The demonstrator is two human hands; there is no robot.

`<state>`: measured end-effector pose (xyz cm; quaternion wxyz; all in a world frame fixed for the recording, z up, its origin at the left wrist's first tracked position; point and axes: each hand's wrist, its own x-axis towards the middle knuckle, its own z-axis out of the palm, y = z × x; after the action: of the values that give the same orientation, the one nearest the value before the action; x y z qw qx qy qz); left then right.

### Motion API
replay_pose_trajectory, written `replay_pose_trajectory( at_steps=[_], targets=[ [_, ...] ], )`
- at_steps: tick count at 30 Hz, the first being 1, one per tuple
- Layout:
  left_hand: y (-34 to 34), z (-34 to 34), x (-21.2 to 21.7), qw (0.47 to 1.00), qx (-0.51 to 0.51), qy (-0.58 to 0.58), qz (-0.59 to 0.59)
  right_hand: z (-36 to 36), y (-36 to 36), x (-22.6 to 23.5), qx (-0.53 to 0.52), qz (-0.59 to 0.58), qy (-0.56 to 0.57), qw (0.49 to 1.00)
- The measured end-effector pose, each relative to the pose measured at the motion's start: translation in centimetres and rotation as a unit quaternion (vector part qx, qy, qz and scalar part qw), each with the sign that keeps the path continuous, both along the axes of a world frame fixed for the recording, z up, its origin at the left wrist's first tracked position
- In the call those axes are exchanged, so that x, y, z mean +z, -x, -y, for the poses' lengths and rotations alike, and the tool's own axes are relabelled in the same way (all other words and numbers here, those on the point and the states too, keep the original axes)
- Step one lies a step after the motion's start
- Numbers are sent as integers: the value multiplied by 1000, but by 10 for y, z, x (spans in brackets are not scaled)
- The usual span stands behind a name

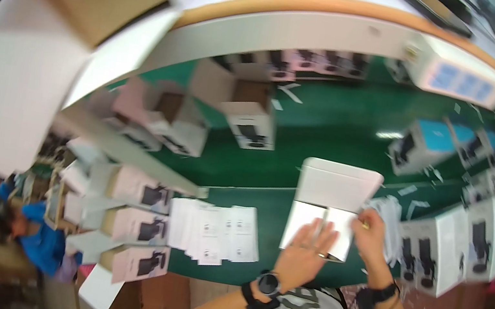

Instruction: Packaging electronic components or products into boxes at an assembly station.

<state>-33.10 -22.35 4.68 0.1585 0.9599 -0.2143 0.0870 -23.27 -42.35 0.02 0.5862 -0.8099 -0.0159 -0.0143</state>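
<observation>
A white box (340, 184) stands on the green table in front of me with its lid raised at the back. My left hand (305, 254) lies flat over the front of the box, fingers stretched out, with nothing held. At the right edge of the box is my right hand (372, 239), its thumb and fingers closed together; what is between them is too small and blurred to name. Crumpled pale wrapping (391, 221) lies just beyond the right hand. The palm of the left hand hides part of the inside of the box.
Printed white sheets (215, 231) lie to the left of the box, beside several open cartons (134, 224). More cartons (440, 252) line the right side. Others (250, 125) stand farther back under a white shelf edge (295, 28). A person in blue (43, 238) is at far left.
</observation>
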Motion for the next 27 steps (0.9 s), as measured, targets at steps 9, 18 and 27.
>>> replay_pose_trajectory(
  at_steps=[9, 18, 27],
  targets=[
    [3, -14, 3, 998, 3, 59, 6, -13, -5, 57, 91, 150, 165, 971],
    [2, -17, -3, 999, 7, 23, 24, -12, -7, 81, 169, 174, 316, 917],
    [-1, -22, -3, 1000, 7, 25, 10, 95, 121, 12, 298, -137, 371, 869]
  ],
)
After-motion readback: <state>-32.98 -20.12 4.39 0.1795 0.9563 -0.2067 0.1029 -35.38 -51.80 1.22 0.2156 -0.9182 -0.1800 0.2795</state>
